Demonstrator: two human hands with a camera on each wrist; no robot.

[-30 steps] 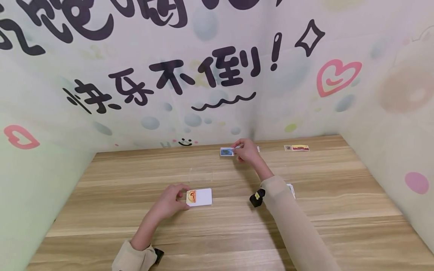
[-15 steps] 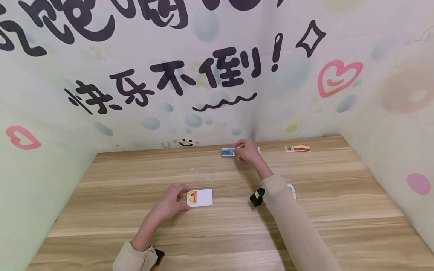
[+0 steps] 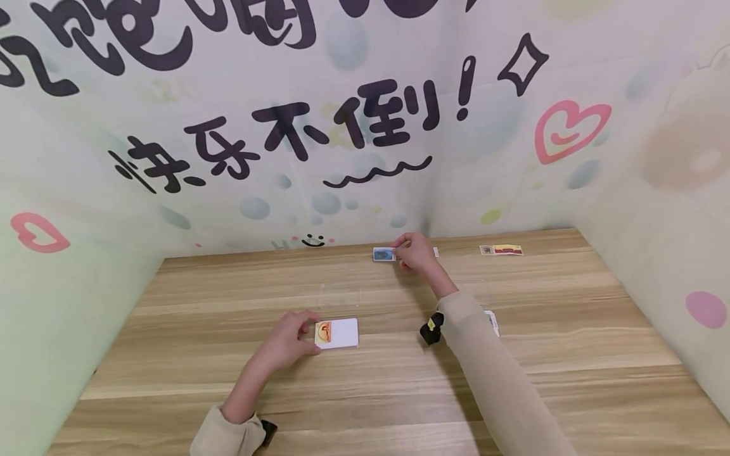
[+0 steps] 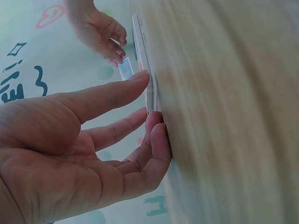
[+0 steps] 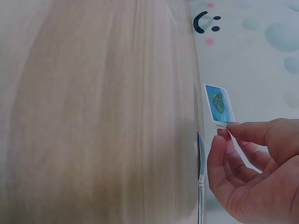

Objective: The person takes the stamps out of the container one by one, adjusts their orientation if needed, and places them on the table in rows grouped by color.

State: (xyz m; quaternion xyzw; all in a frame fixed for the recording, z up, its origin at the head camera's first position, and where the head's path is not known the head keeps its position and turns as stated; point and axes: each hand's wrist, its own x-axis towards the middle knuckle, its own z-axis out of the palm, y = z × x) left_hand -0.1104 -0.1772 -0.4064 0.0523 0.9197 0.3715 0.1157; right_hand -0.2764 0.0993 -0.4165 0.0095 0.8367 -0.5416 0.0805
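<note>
Head | cards (image 3: 342, 332) gripped between left fingers (image 4: 154, 172) | blue card (image 3: 383, 254) projecting from pinched right fingers (image 5: 252, 132)

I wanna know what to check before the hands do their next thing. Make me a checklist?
1. Right hand pinching the blue card: ok.
2. Blue card's picture showing: ok.
3. Left hand holding the card pile: ok.
4. Right hand free for another card: not ok, it's busy.
5. Yellow-and-red card on the table: ok.
6. Cards beside the right sleeve all face-up: cannot tell, the sleeve covers part.
</note>
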